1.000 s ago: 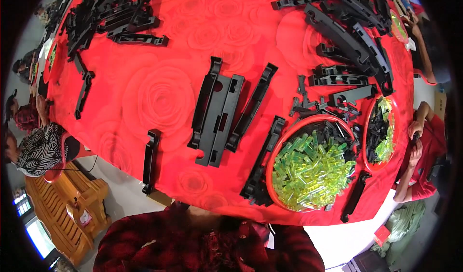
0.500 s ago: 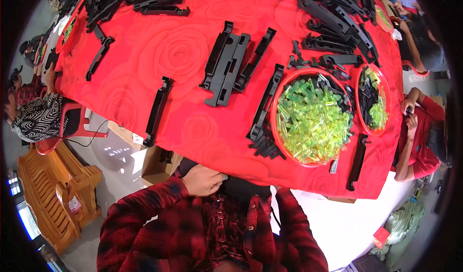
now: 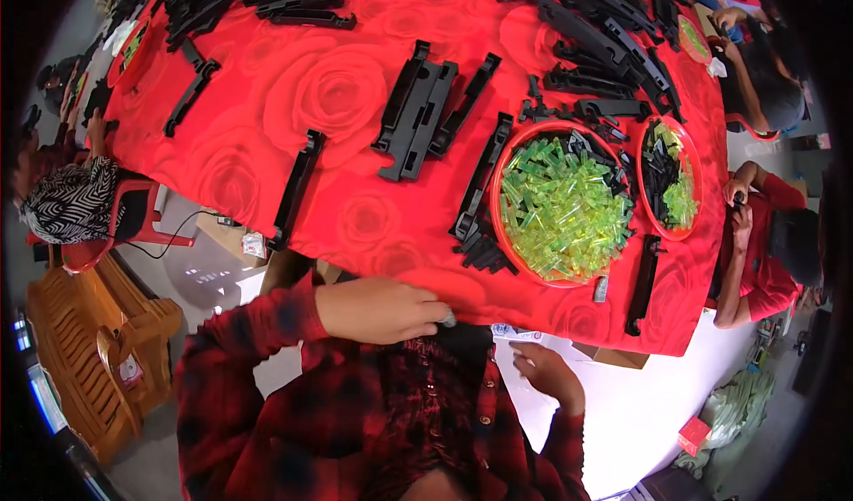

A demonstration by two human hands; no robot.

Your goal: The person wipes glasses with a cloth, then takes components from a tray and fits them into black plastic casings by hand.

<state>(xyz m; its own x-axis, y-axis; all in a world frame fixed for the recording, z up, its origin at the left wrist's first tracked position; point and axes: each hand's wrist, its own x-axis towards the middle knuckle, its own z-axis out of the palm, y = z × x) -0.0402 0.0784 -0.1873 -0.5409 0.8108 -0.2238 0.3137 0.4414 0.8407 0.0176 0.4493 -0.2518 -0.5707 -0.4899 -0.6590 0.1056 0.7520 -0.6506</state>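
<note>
My left hand (image 3: 386, 313) is just over the near edge of the red-clothed table, its fingers closed on a small greyish piece (image 3: 447, 320) whose kind I cannot make out. Lower and to the right, my right hand (image 3: 546, 372) is held off the table with its fingers apart and nothing visible in them. Near its fingertips lies a white printed sheet (image 3: 517, 333), partly covered by the table edge. The closest basin is a red-rimmed one (image 3: 494, 221) full of clear yellow-green plastic pieces (image 3: 564, 208) and some black ones.
Long black plastic parts (image 3: 416, 119) lie mid-table, and more are heaped at the far left and right. A smaller red basin (image 3: 641, 177) holds black and green pieces. Co-workers sit along both sides, one in a red shirt (image 3: 777, 239). A wooden bench (image 3: 93, 350) stands left.
My left hand has moved right along the table edge, still pinching the small piece. My right hand has come into view from under the edge. The view has shifted slightly.
</note>
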